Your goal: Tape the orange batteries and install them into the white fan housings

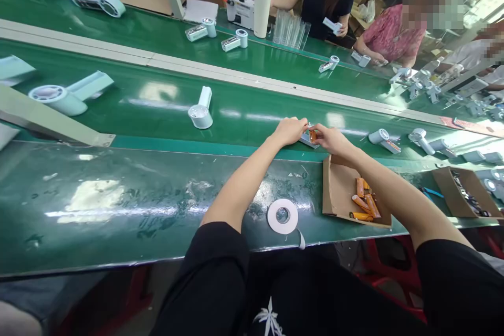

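Both hands meet at the far edge of the green counter (118,205), where it borders the moving belt (165,110). The left hand (290,130) is closed on the grey-white fan housing (306,139) and steadies it against the counter. The right hand (331,139) pinches an orange battery cell (313,135) held at the housing; whether the cell is fully seated cannot be told.

Judged from this layout, one unit is in mid-assembly. Just beside the right forearm, an open cardboard tray (338,189) still contains several orange cells (364,202), so stock remains to be used. A roll of white tape (282,216) lies flat near the counter's near edge, untouched.

On the belt, further handheld fans (200,110) lie apart from one another, and two more units (394,140) rest close to the right of the hands. Across the belt, other people handle similar parts.
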Demonstrator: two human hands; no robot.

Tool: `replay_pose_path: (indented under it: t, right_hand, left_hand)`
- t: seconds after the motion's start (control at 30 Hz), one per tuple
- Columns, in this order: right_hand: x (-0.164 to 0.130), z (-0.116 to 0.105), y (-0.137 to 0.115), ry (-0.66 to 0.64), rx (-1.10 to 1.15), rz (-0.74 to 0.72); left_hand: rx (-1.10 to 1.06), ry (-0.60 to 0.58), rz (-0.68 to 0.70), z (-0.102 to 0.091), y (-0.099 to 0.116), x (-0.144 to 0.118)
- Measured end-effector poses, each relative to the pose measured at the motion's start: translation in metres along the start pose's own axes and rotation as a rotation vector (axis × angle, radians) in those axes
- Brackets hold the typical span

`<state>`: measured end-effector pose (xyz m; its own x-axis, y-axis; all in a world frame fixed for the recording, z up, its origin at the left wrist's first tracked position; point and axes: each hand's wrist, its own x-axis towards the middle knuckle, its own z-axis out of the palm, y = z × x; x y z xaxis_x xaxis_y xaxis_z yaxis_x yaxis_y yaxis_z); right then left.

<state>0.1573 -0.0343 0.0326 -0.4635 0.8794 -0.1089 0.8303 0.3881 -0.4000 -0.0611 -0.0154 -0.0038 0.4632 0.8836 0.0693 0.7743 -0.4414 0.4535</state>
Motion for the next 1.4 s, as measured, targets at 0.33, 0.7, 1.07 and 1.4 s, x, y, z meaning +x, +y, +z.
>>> replay_pose_path:
  t: [0.33,0.7,1.07,1.4]
  right_hand:
    - [0.009,0.004,-0.022,-0.195,-0.407,0.006]
    - [-0.063,-0.027,-0.015,0.328,0.026,0.084]
    - [-0.325,0.022,-0.001,0.531,0.257,0.127]
    - [-0.301,0.044,-0.070,0.112,0.640,-0.004]
  left_hand:
    - [-0.066,0.029,-0.004,0.005,0.008,0.004]
    - [-0.008,0.180,-0.117,0.006,0.024,-0.003]
    - [0.149,-0.164,0.511,-0.017,0.045,-0.218]
    - [0.200,0.291,0.439,0.011,0.082,-0.303]
